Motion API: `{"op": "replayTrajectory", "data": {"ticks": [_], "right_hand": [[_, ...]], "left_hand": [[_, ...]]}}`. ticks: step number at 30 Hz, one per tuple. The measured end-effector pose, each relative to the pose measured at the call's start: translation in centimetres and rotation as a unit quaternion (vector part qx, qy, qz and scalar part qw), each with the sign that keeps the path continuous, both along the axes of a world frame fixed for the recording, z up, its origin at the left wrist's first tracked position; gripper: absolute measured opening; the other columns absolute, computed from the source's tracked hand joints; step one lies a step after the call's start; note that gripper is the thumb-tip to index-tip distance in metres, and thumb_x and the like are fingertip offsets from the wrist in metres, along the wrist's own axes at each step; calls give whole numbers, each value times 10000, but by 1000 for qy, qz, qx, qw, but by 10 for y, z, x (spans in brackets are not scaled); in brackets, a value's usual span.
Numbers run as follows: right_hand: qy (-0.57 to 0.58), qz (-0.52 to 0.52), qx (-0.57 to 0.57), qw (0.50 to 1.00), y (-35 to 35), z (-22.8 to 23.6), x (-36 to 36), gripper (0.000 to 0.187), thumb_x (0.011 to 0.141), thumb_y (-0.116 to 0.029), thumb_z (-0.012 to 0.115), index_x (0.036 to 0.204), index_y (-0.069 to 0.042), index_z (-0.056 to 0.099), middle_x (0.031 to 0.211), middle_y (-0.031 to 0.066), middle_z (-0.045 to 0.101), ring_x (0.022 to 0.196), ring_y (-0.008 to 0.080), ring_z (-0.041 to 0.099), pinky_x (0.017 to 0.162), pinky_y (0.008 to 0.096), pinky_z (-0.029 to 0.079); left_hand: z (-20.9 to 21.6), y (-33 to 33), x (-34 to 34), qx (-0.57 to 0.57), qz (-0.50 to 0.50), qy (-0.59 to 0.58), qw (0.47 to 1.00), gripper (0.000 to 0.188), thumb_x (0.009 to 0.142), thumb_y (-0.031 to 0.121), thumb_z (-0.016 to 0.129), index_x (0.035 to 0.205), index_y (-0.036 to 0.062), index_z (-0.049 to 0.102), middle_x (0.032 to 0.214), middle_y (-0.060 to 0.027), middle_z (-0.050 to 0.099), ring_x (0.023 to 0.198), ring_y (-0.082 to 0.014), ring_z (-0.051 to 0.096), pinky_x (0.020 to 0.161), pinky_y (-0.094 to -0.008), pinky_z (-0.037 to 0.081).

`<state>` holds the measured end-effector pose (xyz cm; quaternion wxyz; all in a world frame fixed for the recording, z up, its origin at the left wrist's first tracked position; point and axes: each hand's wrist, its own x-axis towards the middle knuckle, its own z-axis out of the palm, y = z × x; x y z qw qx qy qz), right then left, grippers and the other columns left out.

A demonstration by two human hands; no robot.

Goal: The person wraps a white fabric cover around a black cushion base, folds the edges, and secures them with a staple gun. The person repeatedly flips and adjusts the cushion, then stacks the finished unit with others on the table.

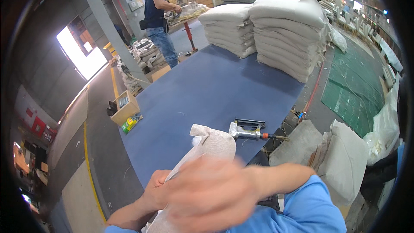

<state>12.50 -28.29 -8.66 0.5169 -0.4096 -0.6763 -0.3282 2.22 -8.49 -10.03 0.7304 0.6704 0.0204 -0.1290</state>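
Your right hand (211, 194) is nearest, motion-blurred as it crosses over a beige fabric-covered piece (217, 144); you cannot tell from the blur whether its fingers are spread or closed, or whether it touches the cloth. Your left hand (157, 190) is closed on the left edge of that piece, which slants up from your lap, its far end over the near part of the blue-covered tabletop (181, 95). At that end, a corner of cloth sticks up with some white filling showing beside it.

Just beyond the piece, to your right, a silver pneumatic staple gun (246, 132) lies on the tabletop, its orange fitting leading to an air hose (279, 137). At the left edge you have a small wooden box (126, 111) with metallic strips inside, and a yellow-and-green carton (130, 123) just beside it. Two stacks of pale cushions stand at the far end, the right stack (286, 34) taller than the left stack (228, 28). Beyond the tabletop to your left, a co-worker (155, 17) in a dark top and jeans stands at another work surface (188, 19).
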Motion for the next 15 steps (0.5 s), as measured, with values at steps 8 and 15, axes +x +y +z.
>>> {"op": "replayTrajectory", "data": {"ticks": [8, 15], "right_hand": [[529, 56, 163, 831, -1, -129, 39, 933, 991, -766, 437, 1596, -73, 279, 1349, 161, 551, 1226, 238, 579, 1027, 406, 459], [188, -182, 95, 960, -15, -54, 35, 1028, 913, -886, 362, 1593, -115, 364, 1565, 298, 409, 1500, 437, 357, 1229, 598, 193]], "left_hand": [[-26, -18, -8, -63, 56, -36, 996, 447, 1045, 356, 650, 1088, -84, 717, 949, -111, 751, 795, -129, 685, 666, -273, 527], [-36, -26, 0, -37, 79, -90, 992, 458, 1051, 411, 633, 876, -7, 697, 783, -9, 661, 668, -81, 567, 574, -272, 430]]}}
